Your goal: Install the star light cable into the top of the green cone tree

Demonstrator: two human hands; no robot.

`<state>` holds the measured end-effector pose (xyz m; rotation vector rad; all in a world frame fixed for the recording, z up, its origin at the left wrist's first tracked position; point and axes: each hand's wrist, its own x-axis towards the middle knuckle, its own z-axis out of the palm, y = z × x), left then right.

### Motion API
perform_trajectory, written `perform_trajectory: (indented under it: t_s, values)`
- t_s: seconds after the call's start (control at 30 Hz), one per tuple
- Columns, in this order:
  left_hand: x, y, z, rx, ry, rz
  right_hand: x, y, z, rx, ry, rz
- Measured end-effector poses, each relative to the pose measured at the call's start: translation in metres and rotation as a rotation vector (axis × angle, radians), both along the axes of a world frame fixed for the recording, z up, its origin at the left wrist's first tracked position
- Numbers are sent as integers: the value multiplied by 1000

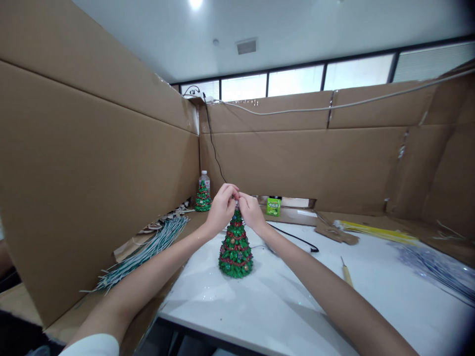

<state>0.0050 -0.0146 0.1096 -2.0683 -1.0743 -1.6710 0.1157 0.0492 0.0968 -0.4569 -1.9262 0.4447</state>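
A small green Christmas tree figurine (pixel 236 247) with red garlands and coloured baubles stands upright on the white table (pixel 208 306). Both of my hands meet at its tip. My left hand (pixel 221 207) comes in from the left with its fingers curled and pinched together. From the right, my right hand (pixel 252 211) pinches at the same spot, its fingertips close to the left ones. The fingers cover the top of the tree, and whatever small thing they hold there cannot be made out.
Behind on the left, a second tree figurine (pixel 203 198) stands before a plastic bottle (pixel 204 175). A bundle of green-white wires (pixel 152 252) lies at left. Rightward are a green box (pixel 273 206), a wooden-handled awl (pixel 347 274) and yellow strips (pixel 374 231). Cardboard walls (pixel 278 153) enclose the table.
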Motion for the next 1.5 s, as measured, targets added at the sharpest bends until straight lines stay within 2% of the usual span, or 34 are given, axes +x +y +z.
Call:
perform_trajectory:
  t_s: [1.5]
  values:
    - [0, 4, -7, -59, -44, -7, -1, 0, -1, 3, 11, -4]
